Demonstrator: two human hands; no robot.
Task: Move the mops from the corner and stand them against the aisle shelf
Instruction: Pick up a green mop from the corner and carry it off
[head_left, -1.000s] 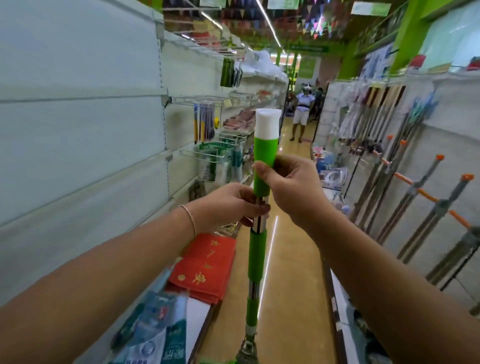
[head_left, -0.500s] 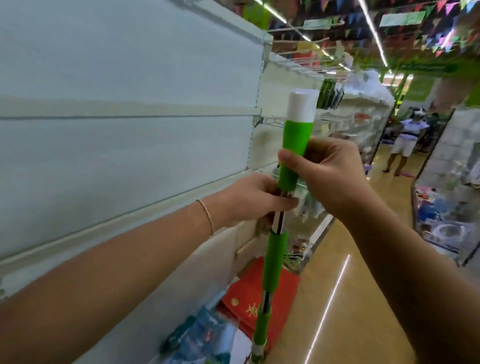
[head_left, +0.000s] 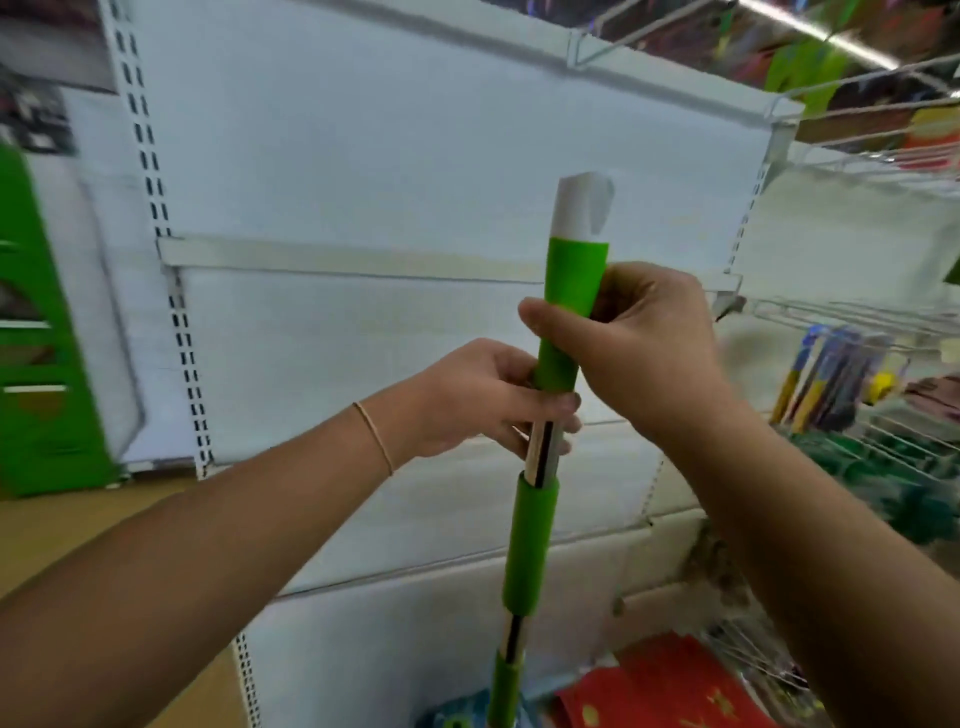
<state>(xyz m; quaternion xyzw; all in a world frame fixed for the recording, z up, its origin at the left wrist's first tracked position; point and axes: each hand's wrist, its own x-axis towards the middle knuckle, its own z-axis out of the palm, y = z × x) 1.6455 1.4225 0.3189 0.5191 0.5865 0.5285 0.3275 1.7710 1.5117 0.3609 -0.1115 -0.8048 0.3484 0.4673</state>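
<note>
A mop handle with green grips, chrome sections and a white cap stands nearly upright in front of me. My right hand is wrapped around the top green grip just under the cap. Directly below it, my left hand grips the handle where the green grip meets the chrome tube. The mop head is out of view below the frame. Behind the handle is the white back panel of the aisle shelf.
Wire racks with hanging goods jut out at the right. Red packets lie low on the shelf near the handle's base. A green unit stands at the far left beside tan floor.
The view has swung left from looking down the aisle to facing the white shelf panel. Both hands keep the same grip on the mop handle, which now stands before the panel.
</note>
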